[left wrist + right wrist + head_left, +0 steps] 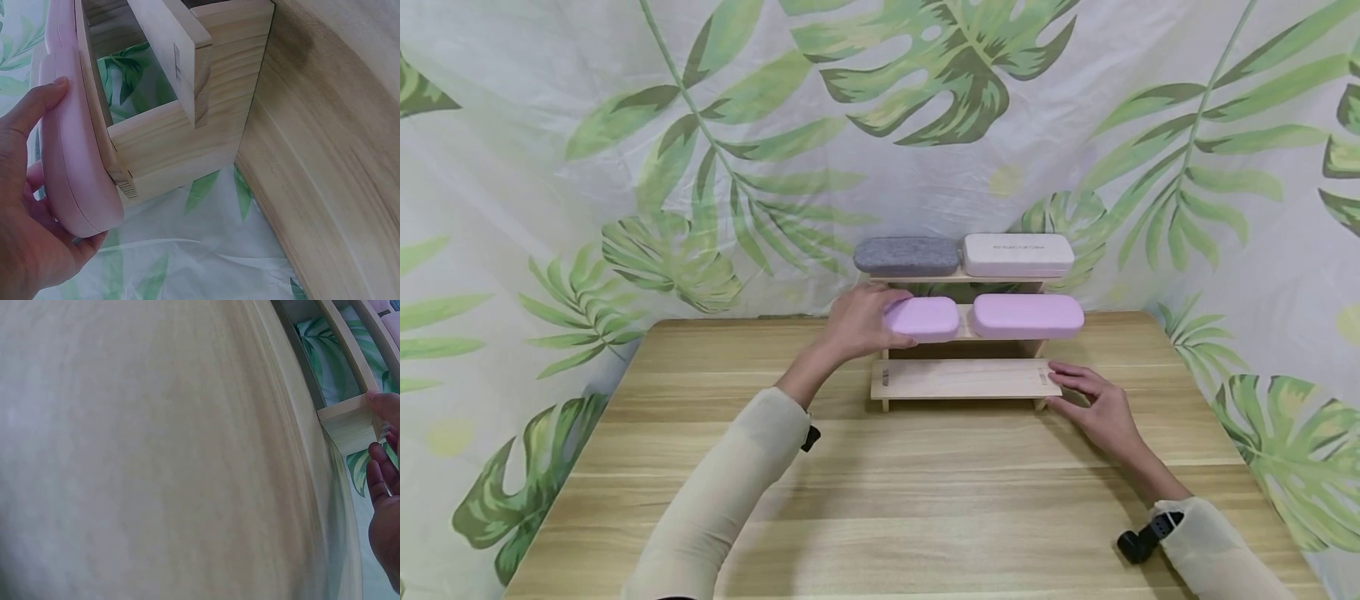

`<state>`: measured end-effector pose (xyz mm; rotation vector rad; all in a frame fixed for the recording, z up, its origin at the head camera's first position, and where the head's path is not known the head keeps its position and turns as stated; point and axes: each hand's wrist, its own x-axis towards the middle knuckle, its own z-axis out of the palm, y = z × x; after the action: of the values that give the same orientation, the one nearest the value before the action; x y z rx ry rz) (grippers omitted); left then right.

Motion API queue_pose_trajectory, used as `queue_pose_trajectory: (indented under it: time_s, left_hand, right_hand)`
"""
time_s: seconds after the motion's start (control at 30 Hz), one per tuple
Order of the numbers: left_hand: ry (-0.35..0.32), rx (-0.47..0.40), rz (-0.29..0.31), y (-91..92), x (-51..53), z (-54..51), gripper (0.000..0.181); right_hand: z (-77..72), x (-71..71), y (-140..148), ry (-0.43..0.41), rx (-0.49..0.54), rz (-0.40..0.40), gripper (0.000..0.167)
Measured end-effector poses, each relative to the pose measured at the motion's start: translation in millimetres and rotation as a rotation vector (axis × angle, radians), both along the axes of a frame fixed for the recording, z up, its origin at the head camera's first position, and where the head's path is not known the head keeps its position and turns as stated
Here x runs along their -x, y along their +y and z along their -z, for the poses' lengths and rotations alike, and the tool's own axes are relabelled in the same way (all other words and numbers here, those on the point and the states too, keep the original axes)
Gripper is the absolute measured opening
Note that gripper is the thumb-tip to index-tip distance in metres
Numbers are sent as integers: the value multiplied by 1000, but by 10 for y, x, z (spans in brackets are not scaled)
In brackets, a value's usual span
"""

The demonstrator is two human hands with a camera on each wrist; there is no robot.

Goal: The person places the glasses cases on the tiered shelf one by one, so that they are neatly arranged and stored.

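Note:
A three-step wooden display rack (966,379) stands near the back of the table. My left hand (867,321) grips the left end of a pink glasses case (925,318) on the middle step, as the thumb and fingers round the case (81,150) show in the left wrist view. Beside it lies another pink glasses case (1028,317). At the right end of the bottom step, my right hand (1097,412) holds the rack's corner between thumb and fingers; the right wrist view shows the thumb on the edge of the rack (350,428).
On the top step sit a grey glasses case (907,257) and a white glasses case (1018,255) with small lettering. The wood-grain table (925,500) extends in front of the rack. Leaf-printed cloth (775,150) hangs behind the table.

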<state>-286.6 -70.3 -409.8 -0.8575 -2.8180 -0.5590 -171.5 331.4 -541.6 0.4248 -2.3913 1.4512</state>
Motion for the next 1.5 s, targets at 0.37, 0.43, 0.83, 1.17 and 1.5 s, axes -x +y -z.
queue_pose_trajectory:
  time_s: [0.37, 0.43, 0.83, 1.17, 1.5]
  left_hand:
    - [-45, 15, -20, 50, 30, -43, 78]
    - [-59, 7, -16, 61, 24, -60, 78]
    - [-109, -12, -13, 122, -3, -93, 80]
    - [-96, 7, -14, 167, 24, -51, 84]
    - [-79, -4, 6, 165, 30, -33, 84]
  right_hand:
    - [-24, 13, -7, 4, 25, -12, 41]
    - [-23, 10, -5, 6, 22, -11, 42]
    - [-15, -11, -15, 15, 65, -26, 40]
    - [-6, -11, -16, 27, 64, -30, 40]
    - [-17, -17, -19, 15, 55, -32, 40]
